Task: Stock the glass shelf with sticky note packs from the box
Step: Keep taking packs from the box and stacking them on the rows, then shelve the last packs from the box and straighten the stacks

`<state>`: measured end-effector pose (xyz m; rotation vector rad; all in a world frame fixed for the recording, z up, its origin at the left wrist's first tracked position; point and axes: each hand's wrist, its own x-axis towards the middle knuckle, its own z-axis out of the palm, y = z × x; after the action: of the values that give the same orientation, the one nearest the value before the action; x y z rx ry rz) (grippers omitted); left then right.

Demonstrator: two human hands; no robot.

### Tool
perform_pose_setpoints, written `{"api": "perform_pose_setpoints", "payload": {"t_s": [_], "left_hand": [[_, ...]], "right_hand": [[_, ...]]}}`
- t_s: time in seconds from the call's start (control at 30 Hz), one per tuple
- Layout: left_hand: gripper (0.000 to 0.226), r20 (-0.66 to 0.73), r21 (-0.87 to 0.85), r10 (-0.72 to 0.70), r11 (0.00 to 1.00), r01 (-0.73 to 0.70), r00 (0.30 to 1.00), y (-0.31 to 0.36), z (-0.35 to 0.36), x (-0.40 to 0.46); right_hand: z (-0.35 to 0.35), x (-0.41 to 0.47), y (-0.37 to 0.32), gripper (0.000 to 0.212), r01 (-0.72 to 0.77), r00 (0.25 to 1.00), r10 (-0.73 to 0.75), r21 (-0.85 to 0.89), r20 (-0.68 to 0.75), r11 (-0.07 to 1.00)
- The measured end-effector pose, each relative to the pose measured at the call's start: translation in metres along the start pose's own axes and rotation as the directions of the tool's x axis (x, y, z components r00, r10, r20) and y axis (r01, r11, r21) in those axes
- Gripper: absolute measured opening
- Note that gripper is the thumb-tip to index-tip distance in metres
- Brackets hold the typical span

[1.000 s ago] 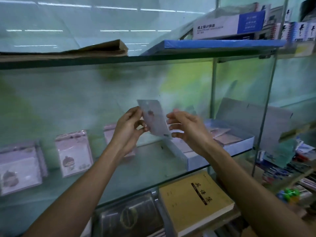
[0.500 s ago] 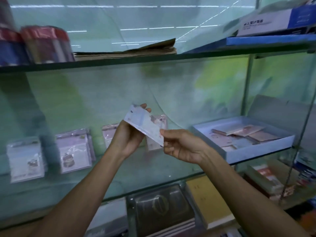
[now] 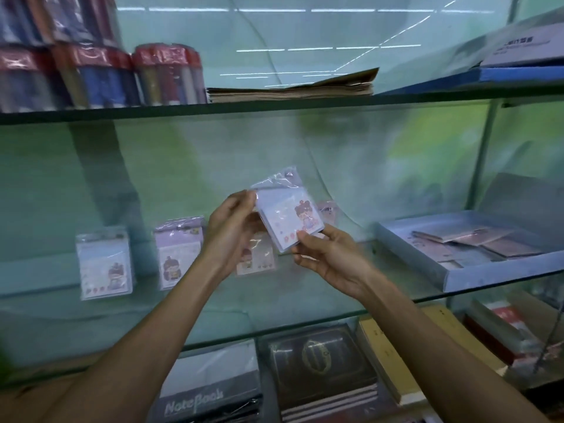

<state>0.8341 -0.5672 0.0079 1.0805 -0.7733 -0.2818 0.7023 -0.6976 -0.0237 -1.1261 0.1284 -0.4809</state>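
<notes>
Two bare forearms reach up toward a glass shelf [image 3: 305, 303] in a stationery shop. Both hands hold one sticky note pack [image 3: 288, 216] in clear plastic wrap, printed with a cartoon child figure, tilted in the air above the shelf's middle. The left hand [image 3: 233, 232] has its fingers [image 3: 241, 198] curled onto the pack's left edge; the right hand [image 3: 329, 254] pinches its lower right corner between thumb and fingers. Three more packs stand against the back glass: one at far left [image 3: 105, 264], one just right of it [image 3: 178, 254], and one [image 3: 254, 254] partly hidden behind the left hand. A fourth [image 3: 328, 210] peeks out behind the held pack. At the right end of the shelf sits an open pale blue box [image 3: 451, 276] with several flat packs lying inside. The shelf above carries wrapped bundles with red tops [image 3: 166, 74] and a stack of brown paper [image 3: 290, 88]. Below, a black book reads "NoteBook" [image 3: 195, 401] in silver letters beside a dark notebook [image 3: 323, 361] and a yellow-covered book [image 3: 457, 331]; other writing is too blurred to read.
</notes>
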Motion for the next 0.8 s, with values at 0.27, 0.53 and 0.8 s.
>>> {"api": "perform_pose_setpoints", "payload": {"t_s": [0.27,0.53,0.8], "left_hand": [[0.008,-0.132,0.325,0.129,0.942,-0.080,0.983,0.037,-0.048,-0.009],[0.005,-0.232,0.454,0.165,0.890,-0.043,0.959,0.075,-0.142,-0.031],[0.005,-0.314,0.527,0.168,0.849,0.025,0.935,0.084,-0.228,-0.046]], "right_hand": [[0.057,0.005,0.029,0.017,0.041,0.996,-0.015,-0.304,0.085,0.952],[0.103,0.019,0.081,0.018,0.273,0.962,-0.154,-0.851,0.227,0.448],[0.158,0.016,0.114,0.011,0.404,0.914,-0.156,-0.870,0.374,0.280]]}}
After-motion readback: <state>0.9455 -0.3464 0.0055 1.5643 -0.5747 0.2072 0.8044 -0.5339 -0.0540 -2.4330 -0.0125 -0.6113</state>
